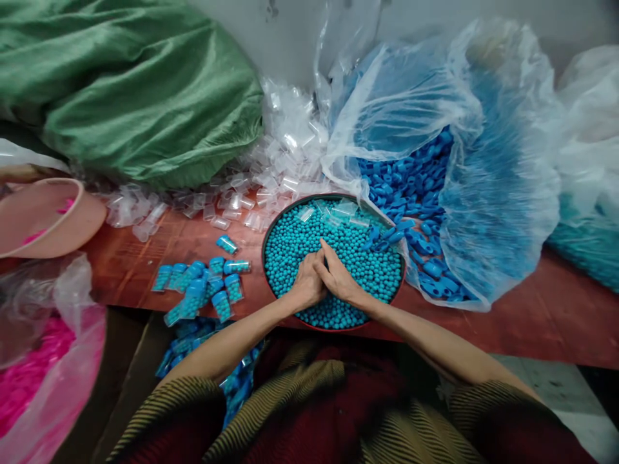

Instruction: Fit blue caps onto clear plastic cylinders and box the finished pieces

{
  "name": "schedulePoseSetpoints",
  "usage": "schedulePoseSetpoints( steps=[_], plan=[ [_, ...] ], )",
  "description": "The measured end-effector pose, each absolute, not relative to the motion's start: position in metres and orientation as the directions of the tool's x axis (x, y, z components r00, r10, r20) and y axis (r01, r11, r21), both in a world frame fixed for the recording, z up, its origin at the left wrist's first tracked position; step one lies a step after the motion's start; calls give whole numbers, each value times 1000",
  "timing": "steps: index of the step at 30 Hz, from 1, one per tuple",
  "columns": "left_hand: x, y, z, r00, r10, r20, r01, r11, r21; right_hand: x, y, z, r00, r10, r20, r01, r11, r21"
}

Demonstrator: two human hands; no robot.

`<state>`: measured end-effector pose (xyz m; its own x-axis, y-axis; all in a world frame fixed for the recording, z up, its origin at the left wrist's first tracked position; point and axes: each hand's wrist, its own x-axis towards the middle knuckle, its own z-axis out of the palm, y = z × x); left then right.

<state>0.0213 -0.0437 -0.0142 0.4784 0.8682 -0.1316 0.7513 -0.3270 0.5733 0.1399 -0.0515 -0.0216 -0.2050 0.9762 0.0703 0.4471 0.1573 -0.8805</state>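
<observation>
A round basin [402, 283] full of small turquoise beads [333, 312] sits at the table's front edge. Above the beads my left hand [307, 282] and my right hand [341, 276] are pressed together, fingers closed. Whatever lies between them is hidden. Several clear empty plastic tubes [344, 207] rest on the beads at the basin's far side. A few blue plastic caps [380, 240] lie at its right rim. Left of the basin is a loose group of blue-capped tubes [193, 295] filled with beads.
Empty clear tubes [290, 151] are heaped behind the basin. An open plastic bag [503, 174] of blue caps spreads on the right. A large green sack [145, 96] stands back left, near a pink basin [72, 222]. Pink pieces [39, 367] fill a bag at lower left.
</observation>
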Motion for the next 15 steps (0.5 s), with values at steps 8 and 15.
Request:
schedulePoseSetpoints(
  steps=[8, 15],
  plan=[
    [11, -45, -9, 562, 815, -144, 766, -446, 464, 167, 3, 1, -216, 959, 181, 866, 274, -419],
    [11, -44, -11, 555, 830, -63, 755, -471, 456, 174, 40, 2, -319, 945, 77, 936, 327, -128]
  ],
)
